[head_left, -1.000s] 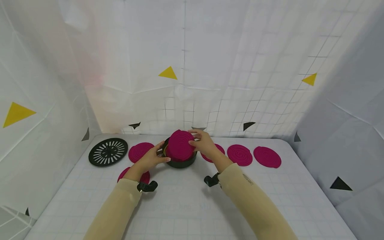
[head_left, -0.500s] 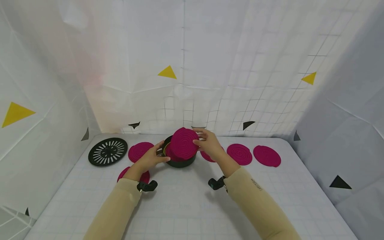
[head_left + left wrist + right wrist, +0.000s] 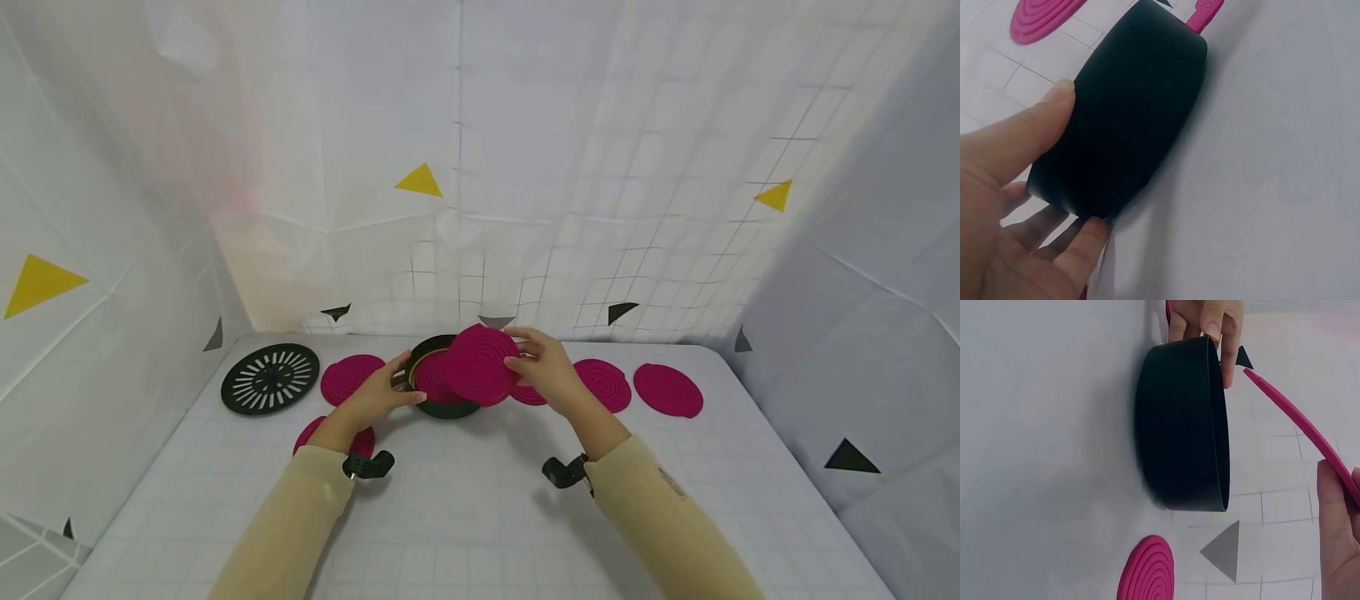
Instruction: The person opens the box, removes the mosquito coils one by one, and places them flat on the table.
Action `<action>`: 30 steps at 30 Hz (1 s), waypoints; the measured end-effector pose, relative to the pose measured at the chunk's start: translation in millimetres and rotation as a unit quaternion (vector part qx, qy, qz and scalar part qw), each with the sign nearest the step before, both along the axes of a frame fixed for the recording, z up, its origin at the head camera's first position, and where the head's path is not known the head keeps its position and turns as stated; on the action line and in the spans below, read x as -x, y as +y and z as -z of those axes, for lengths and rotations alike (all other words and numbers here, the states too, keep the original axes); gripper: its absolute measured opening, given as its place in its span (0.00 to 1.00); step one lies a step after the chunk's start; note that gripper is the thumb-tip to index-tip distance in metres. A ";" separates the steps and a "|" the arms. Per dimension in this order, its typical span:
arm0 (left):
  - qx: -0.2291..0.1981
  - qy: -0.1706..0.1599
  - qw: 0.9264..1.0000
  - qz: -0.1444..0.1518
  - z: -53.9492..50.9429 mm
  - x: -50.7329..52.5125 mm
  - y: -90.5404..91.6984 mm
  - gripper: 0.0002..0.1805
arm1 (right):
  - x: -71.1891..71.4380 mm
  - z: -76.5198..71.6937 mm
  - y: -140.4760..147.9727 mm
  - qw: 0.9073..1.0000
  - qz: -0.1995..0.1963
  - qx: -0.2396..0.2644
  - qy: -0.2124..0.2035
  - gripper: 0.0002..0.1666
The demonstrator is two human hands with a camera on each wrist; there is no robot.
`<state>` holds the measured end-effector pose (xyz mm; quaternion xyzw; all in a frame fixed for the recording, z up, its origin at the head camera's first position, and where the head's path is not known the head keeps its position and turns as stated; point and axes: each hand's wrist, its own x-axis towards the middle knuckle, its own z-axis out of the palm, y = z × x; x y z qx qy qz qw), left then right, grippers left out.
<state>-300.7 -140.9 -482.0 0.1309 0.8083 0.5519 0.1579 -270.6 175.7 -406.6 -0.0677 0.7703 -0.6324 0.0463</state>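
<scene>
My left hand (image 3: 377, 395) holds the left side of a round black tin (image 3: 448, 411) standing on the table. In the left wrist view, thumb and fingertips grip the tin's dark wall (image 3: 1129, 106). A magenta spiral coil (image 3: 429, 379), like a mosquito coil, shows inside the tin's yellowish inner rim. Above the tin's right side, my right hand (image 3: 551, 372) pinches another magenta coil (image 3: 480, 367) by its right edge. The right wrist view shows this coil (image 3: 1310, 428) edge-on, tilted and apart from the tin (image 3: 1179, 425).
A black slotted lid (image 3: 271, 379) lies at the back left. Two magenta coils, one further back (image 3: 348, 377) and one partly under my left wrist (image 3: 365, 443), lie nearby. More coils lie to the right, including a middle one (image 3: 602, 385) and the outermost (image 3: 667, 392). White sheets rise behind.
My right hand has moved to the right with the pinched coil, uncovering more of the tin and the coil inside it. My left hand has stayed on the tin.
</scene>
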 end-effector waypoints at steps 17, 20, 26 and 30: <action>-0.008 0.002 1.000 0.005 -1.8 -0.8 2.0 0.54 | -24.3 11.7 34.0 1.000 -0.011 -0.019 -0.015 0.32; -0.003 0.001 1.000 0.000 1.4 1.6 1.7 0.55 | -27.0 16.3 40.1 0.999 -0.014 -0.018 -0.022 0.32; 0.006 0.006 1.000 0.000 1.1 1.6 1.1 0.57 | -35.6 22.3 51.7 0.999 -0.014 -0.041 -0.032 0.33; 0.010 0.008 1.000 -0.002 1.3 2.1 1.3 0.57 | -41.0 25.0 58.9 0.998 -0.018 -0.059 -0.035 0.33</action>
